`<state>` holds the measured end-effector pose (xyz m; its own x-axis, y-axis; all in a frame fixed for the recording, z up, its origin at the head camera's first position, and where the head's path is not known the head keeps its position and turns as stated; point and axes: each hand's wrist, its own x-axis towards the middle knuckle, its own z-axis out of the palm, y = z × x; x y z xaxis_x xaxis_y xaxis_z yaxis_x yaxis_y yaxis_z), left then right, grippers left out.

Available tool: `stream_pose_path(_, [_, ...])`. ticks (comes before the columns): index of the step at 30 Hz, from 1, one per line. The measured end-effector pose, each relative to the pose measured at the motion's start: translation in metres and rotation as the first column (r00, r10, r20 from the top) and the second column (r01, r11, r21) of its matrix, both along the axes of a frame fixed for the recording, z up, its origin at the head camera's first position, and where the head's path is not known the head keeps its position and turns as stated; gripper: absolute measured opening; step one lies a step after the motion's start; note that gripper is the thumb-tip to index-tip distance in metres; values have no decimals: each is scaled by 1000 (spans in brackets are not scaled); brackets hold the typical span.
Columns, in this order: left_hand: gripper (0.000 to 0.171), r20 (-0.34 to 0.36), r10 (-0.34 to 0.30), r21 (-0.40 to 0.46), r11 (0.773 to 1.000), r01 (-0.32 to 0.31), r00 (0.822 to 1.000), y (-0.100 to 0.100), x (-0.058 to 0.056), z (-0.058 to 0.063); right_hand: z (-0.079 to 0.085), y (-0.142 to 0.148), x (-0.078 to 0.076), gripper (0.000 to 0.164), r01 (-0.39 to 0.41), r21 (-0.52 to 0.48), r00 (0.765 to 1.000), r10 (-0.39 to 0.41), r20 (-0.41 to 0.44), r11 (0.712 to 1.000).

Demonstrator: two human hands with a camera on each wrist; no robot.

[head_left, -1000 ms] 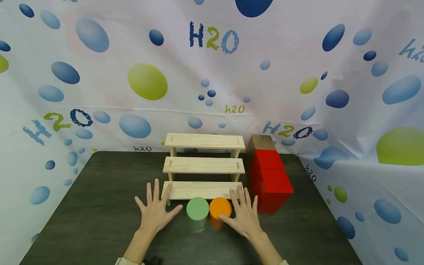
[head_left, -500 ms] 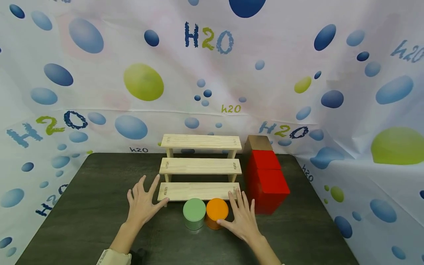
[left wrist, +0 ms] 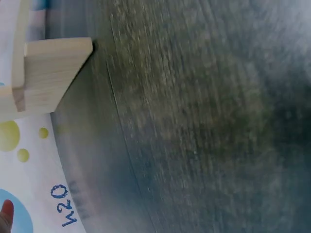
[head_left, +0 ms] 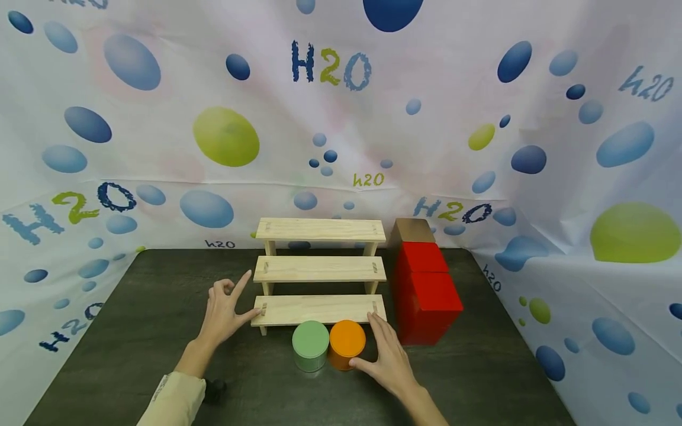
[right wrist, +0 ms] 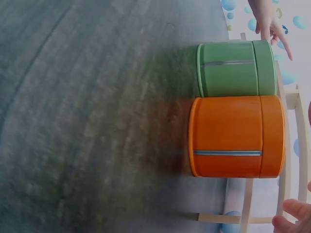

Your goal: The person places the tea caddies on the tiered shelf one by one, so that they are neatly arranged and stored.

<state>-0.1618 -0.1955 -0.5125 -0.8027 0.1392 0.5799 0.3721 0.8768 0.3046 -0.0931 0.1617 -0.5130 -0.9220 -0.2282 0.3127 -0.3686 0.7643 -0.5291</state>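
A green lidded tin (head_left: 310,347) and an orange lidded tin (head_left: 347,345) stand upright side by side in front of a stepped wooden rack (head_left: 319,269). My right hand (head_left: 391,364) is spread beside the orange tin, its thumb overlapping the tin's lower right side in the head view. In the right wrist view its fingertips (right wrist: 291,213) show apart from the orange tin. By the rack's left end hovers my left hand (head_left: 221,313), with thumb and index finger stretched out and the other fingers loosely bent. Neither hand holds anything.
Red boxes (head_left: 431,296) stand in a row right of the rack, with a brown box (head_left: 414,229) behind them. Everything rests on a dark table (head_left: 133,331). A white curtain with bubble prints (head_left: 176,118) hangs behind and at both sides.
My left hand has moved left, away from the green tin, and its outer fingers have bent. The right hand's fingers have drawn together beside the orange tin. The head view has shifted slightly.
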Motion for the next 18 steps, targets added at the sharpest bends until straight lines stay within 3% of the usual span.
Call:
stream_pose_path(7, [103, -11, -28, -26, 999, 27, 1000, -1, -13, -5, -9, -2, 4, 91, -1, -75, 1000, 3, 31, 997])
stream_pose_path(18, [98, 55, -59, -101, 993, 65, 997, -5, -30, -9, -20, -7, -2, 88, 2, -207, 998, 12, 68, 978])
